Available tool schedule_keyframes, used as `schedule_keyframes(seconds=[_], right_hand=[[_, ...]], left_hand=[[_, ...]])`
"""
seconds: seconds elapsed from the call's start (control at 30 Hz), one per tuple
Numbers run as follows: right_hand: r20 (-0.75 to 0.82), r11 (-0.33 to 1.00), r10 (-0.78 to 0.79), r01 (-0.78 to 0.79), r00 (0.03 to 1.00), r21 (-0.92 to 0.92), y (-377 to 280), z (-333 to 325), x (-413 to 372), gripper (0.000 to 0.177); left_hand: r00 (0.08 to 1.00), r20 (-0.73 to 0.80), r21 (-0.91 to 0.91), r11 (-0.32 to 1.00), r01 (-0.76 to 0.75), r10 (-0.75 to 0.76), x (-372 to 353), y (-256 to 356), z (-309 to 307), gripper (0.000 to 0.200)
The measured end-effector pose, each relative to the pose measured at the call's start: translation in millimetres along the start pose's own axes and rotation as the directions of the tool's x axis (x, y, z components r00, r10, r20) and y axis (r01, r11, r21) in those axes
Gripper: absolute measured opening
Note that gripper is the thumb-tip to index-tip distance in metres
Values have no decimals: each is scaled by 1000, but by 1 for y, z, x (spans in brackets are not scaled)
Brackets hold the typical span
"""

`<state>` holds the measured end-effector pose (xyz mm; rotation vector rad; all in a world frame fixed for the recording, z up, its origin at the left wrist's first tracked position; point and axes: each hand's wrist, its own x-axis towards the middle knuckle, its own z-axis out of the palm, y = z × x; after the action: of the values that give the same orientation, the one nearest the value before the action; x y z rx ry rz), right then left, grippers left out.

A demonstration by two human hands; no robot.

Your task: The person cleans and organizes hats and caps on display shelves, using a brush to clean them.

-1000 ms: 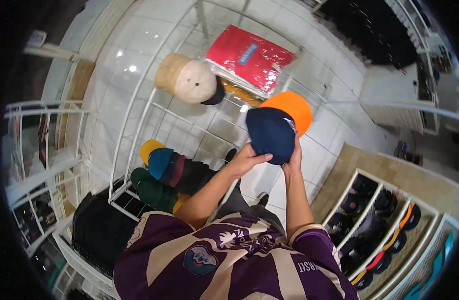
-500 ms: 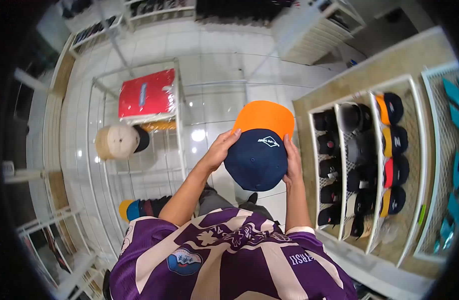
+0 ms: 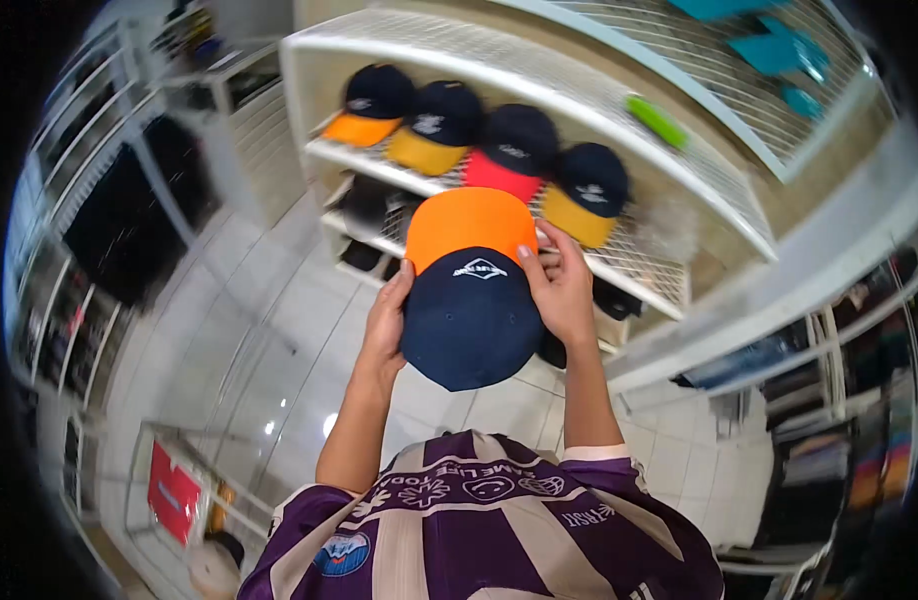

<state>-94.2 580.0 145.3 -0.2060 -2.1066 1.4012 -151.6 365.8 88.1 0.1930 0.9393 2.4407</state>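
A baseball cap (image 3: 469,320) with a navy crown, an orange brim and a white diamond-shaped logo is held in front of my chest, brim pointing away from me. My left hand (image 3: 387,315) grips its left side, fingers partly hidden underneath. On the right side, my right hand (image 3: 564,285) has its thumb against the cap where brim meets crown, with the fingers bent beside the brim's edge. Just beyond the brim sits a shelved cap with a red brim (image 3: 501,178).
A white rack (image 3: 399,165) ahead bears a navy cap with an orange brim (image 3: 371,105) and two with yellow brims. A green object (image 3: 657,122) lies on its top. Folded clothes (image 3: 814,480) are at right; a red package (image 3: 172,495) is at lower left.
My body has turned right, so the cap rack is now straight ahead and the red package has shifted to lower left. The cap stays in my hands; my right fingers have shifted at the brim.
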Motion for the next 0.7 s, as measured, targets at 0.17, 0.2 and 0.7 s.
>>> schedule_keyframes(seconds=[0.17, 0.2, 0.7], right_hand=[[-249, 703, -621, 388, 743, -595, -38, -115, 86, 31], [-234, 625, -690, 401, 685, -670, -39, -133, 108, 30], [79, 718, -643, 636, 761, -281, -59, -89, 123, 64]], left_hand=[[991, 115, 23, 998, 60, -62, 65, -32, 96, 50], [987, 145, 34, 997, 68, -72, 76, -39, 105, 50], [1000, -22, 98, 995, 5, -2, 39, -8, 77, 46]])
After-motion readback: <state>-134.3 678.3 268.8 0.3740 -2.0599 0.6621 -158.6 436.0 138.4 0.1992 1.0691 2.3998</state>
